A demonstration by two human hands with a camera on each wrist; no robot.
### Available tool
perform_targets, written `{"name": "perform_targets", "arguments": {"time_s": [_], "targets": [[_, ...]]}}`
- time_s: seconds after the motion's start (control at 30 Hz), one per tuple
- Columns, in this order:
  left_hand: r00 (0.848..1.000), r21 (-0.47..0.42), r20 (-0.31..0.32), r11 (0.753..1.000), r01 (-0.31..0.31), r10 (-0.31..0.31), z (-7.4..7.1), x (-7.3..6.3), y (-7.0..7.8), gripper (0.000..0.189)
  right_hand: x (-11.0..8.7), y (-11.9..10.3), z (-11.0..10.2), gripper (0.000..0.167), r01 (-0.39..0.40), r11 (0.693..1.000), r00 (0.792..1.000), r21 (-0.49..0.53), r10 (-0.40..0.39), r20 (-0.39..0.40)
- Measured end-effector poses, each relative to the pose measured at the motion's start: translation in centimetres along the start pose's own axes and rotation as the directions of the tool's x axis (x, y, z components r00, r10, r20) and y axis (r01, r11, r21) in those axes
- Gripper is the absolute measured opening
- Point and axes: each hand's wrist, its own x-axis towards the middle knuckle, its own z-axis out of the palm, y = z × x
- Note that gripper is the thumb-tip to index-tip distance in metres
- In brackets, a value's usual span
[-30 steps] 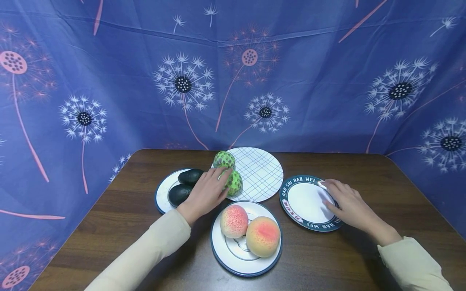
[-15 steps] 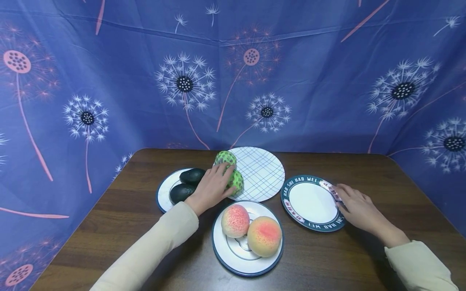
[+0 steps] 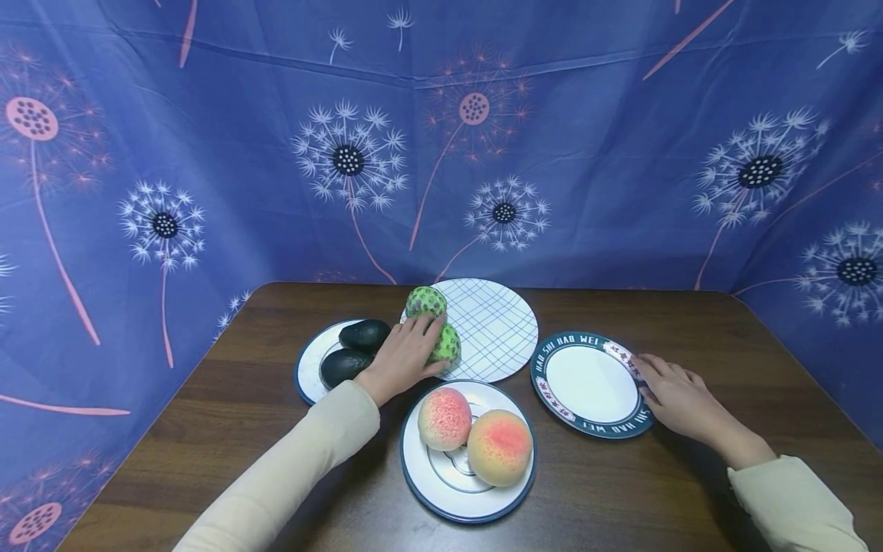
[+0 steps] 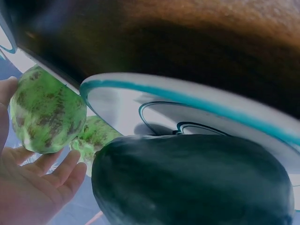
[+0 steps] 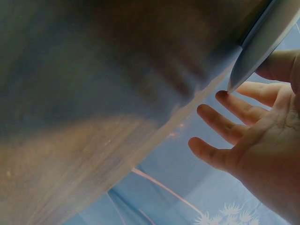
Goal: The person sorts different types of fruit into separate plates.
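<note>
My left hand [image 3: 400, 356] reaches over a green, dark-spotted custard apple [image 3: 448, 346], thumb on its near side and fingers across its top. In the left wrist view, this fruit [image 4: 49, 110] lies between the thumb and the fingers, right against the plate. A second custard apple [image 3: 425, 300] sits just behind it on the blue-checked white plate [image 3: 490, 330]. At the right, my right hand [image 3: 683, 399] touches the rim of a green-rimmed plate [image 3: 593, 383]. The right wrist view shows its fingers loosely spread, with the plate edge [image 5: 255, 51] between thumb and index finger.
Two dark avocados [image 3: 345, 368] lie on a blue-rimmed plate [image 3: 301, 383] left of the left hand. Two peaches [image 3: 500, 448] rest on another blue-rimmed plate [image 3: 462, 510] at the front. Behind the brown wooden table [image 3: 697, 322] hangs a blue dandelion-print cloth [image 3: 607, 153].
The right hand has drawn back rightward from over the green-rimmed plate to its edge, uncovering the rim's pattern. The left hand has shifted slightly right over the near custard apple.
</note>
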Motion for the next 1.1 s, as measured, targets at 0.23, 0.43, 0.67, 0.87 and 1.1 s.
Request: {"name": "perform_targets", "arguments": {"time_s": [0.23,0.43,0.67,0.87,1.1], "targets": [[1.0,-0.009,0.021,1.0,0.001,0.0,0.35,0.05,-0.1,0.085,-0.09,-0.03,0.1,0.055,-0.013,1.0,1.0,0.002,0.013,0.01],[0.999,-0.035,0.032,0.999,0.003,-0.002,0.46,0.09,-0.2,0.088,-0.13,-0.17,0.16,0.053,-0.015,1.0,1.0,-0.007,0.015,-0.007],[0.999,-0.057,0.034,0.998,0.003,-0.001,0.56,0.13,-0.33,0.087,-0.22,-0.17,0.19,0.054,-0.015,1.0,1.0,-0.003,0.015,-0.008],[1.0,-0.067,0.029,0.998,-0.003,0.005,0.56,0.15,-0.36,0.087,-0.18,-0.21,0.25,0.055,-0.025,1.0,1.0,-0.001,0.025,0.012],[1.0,-0.065,0.019,0.998,-0.014,0.015,0.43,0.22,-0.36,0.087,-0.19,-0.34,0.1,0.056,-0.03,1.0,0.999,-0.007,0.03,0.013]]}}
